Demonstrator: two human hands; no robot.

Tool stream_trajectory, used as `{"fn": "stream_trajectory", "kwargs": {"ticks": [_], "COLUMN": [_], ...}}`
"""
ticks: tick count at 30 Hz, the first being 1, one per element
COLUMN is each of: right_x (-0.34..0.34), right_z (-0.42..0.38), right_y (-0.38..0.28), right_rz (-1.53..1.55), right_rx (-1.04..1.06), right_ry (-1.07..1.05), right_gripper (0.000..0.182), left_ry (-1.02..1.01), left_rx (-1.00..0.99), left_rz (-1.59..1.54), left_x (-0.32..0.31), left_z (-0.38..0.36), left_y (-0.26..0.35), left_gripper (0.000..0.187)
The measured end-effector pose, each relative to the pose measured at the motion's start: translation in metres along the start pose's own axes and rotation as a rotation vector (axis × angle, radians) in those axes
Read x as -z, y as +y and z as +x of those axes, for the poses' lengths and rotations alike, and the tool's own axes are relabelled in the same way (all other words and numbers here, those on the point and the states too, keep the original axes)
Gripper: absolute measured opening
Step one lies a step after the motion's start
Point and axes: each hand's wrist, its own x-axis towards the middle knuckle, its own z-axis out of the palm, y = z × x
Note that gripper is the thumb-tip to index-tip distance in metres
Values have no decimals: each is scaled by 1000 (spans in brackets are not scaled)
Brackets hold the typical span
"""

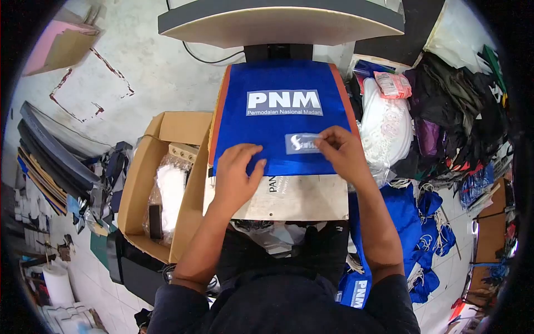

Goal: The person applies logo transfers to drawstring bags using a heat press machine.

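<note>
A blue fabric piece with orange side edges (267,150) lies flat on a pale board (311,200) in front of me. Near its far end is a PNM transfer (284,103) with white letters and a smaller line of text below. My right hand (342,153) pinches the right end of a small clear film with white print (300,143), which is on or just above the lower part of the fabric. My left hand (236,175) rests at the fabric's lower left, fingers loosely curved and thumb apart, holding nothing.
A curved press plate (281,25) overhangs the far end. To the left stands an open cardboard box (186,236) with wrapped items inside. Blue bags with white cords (397,217) and piled dark fabrics (445,106) lie on the right, beside a white plastic-wrapped bundle (384,131).
</note>
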Motion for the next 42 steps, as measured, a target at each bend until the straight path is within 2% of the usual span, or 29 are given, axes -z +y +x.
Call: {"fn": "stream_trajectory", "kwargs": {"ticks": [2,3,6,15,22,25,27,30,42], "right_x": [9,10,-3,-44,-42,-29,-21,-24,-28], "right_z": [4,6,9,8,4,-5,-14,-29,-34], "right_y": [6,9,10,-14,-14,-3,4,-1,4], "right_rz": [-198,-268,-331,-513,-566,-600,-717,-800,-885], "right_rx": [-31,-37,-52,-34,17,100,355,424,469], "right_ry": [107,127,121,110,146,196,112,78,142], "right_gripper": [17,20,23,35,29,22,20,25,27], "left_ry": [16,-67,-101,-82,-71,-74,-68,-61,-38], "left_rx": [-103,-75,-61,-24,-59,-51,-53,-56,-61], "left_rz": [81,90,202,207,229,223,226,223,223], "left_x": [-5,-8,-15,-17,-15,-15,-15,-17,-20], "left_z": [-14,-19,-30,-30,-22,-21,-20,-20,-21], "left_y": [3,2,3,8,7,7,5,6,7], "left_gripper": [32,37,39,43,41,40,40,40,39]}}
